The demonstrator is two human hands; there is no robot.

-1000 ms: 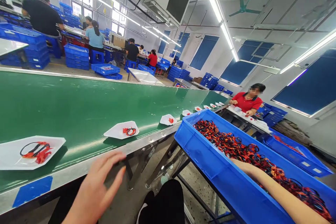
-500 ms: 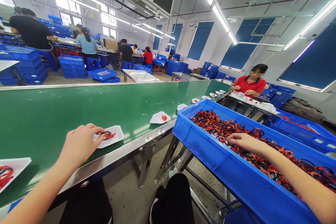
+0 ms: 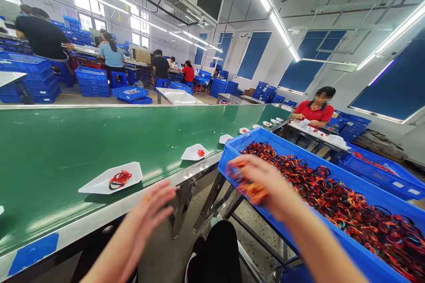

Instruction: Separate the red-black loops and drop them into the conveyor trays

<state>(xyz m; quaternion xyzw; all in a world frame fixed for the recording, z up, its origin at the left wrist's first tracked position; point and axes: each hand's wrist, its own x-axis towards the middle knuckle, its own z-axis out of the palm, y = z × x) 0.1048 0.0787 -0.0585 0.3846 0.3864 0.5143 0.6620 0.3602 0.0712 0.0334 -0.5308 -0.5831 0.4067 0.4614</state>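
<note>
My right hand (image 3: 262, 183), blurred by motion, is closed on a bundle of red and black wire loops (image 3: 247, 188) above the near corner of the blue crate (image 3: 299, 247). The crate is full of the same wire loops (image 3: 335, 199). My left hand (image 3: 152, 212) is open, fingers spread, blurred, just off the metal edge of the green conveyor belt (image 3: 66, 150). The nearest white tray (image 3: 111, 177) on the belt holds one wire bundle (image 3: 118, 178). More white trays (image 3: 194, 152) with red pieces follow along the belt's edge.
A person in a red shirt (image 3: 315, 112) works at a table at the belt's far end. A second blue crate (image 3: 381, 172) stands to the right. Other people sit among stacked blue crates (image 3: 93, 79) at the back left. My dark-clothed knee (image 3: 215, 247) shows below.
My left hand has left the tray on the belt and drawn back toward me. My right hand has lifted a wire bundle out of the crate and swung left. The trays have moved left.
</note>
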